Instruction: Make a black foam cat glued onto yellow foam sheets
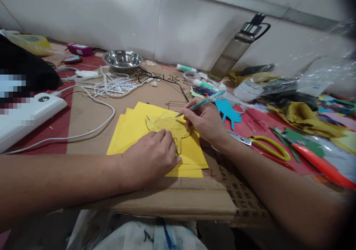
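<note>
Several yellow sheets (133, 127) lie stacked on the brown cardboard, with a dark curved outline and a narrow stem drawn on the top one. My left hand (152, 151) rests on the lower part of the sheets, its fingers together and pressing the paper, nothing visible in them. In my right hand (204, 118) is a blue pen (213, 97), pinched between thumb and fingers. Its tip touches or hovers just over the upper part of the drawing; which one cannot be told. My right hand lies at the right edge of the sheets.
A metal bowl (122, 60) and white strips stand behind the sheets. A white power bank (30, 118) with a cable lies left. On the right are yellow-handled scissors (269, 148), a red cutter (319, 164), a blue cutout (228, 112) and a bottle (236, 49).
</note>
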Demonstrator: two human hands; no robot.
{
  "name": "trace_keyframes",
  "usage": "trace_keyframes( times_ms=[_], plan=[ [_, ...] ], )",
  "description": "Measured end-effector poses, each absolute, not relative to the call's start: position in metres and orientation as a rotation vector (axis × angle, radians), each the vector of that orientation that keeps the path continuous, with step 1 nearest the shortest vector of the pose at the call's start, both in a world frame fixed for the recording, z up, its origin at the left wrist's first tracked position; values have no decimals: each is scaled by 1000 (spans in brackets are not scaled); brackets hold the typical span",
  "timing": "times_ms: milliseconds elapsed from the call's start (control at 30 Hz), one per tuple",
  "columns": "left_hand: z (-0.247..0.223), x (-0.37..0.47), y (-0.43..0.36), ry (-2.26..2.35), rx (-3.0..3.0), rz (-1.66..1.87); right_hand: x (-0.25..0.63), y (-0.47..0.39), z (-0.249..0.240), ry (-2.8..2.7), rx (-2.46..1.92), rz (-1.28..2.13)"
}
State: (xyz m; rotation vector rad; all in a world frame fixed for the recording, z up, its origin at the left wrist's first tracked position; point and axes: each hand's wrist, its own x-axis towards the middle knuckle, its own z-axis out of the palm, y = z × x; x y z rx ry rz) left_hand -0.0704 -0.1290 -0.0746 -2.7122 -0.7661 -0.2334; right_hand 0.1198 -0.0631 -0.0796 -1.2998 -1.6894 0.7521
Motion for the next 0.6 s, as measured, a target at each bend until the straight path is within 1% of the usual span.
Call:
trace_keyframes(
  times_ms=[600],
  plan=[
    [-75,-71,-129,-735,-2701,-283,110,-68,-79,-1821,-1279,670]
  ],
)
